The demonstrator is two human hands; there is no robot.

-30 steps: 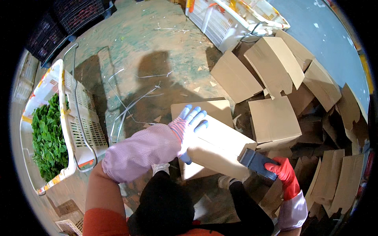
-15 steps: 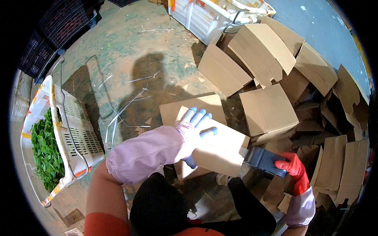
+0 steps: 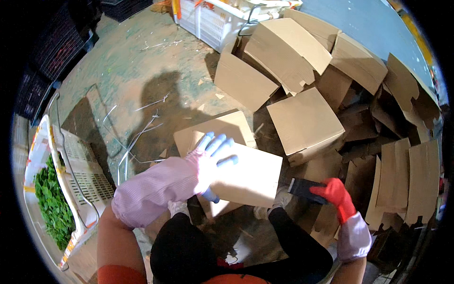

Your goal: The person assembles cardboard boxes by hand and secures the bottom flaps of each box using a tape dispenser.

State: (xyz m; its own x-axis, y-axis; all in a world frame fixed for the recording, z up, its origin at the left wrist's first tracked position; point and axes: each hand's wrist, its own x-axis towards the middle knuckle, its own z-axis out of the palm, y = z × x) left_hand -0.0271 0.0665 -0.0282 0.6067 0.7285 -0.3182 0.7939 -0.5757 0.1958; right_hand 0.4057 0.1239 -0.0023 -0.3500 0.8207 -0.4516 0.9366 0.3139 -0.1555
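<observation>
Item: cardboard box (image 3: pixel 246 177), held above our knees, just before the piled cartons (image 3: pixel 302 123). Our left hand (image 3: pixel 213 158), in a pale glove, lies spread flat on its top, fingers unclenched. Our right hand (image 3: pixel 338 194), red-gloved, is clenched around a dark tool (image 3: pixel 302 187); we cannot make out its kind. The box's underside is hidden. A white crate of greens (image 3: pixel 52 208) is cut off at left.

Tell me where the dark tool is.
Head view, lower right: the dark tool is gripped in the red-gloved right hand, just right of the cardboard box.
</observation>
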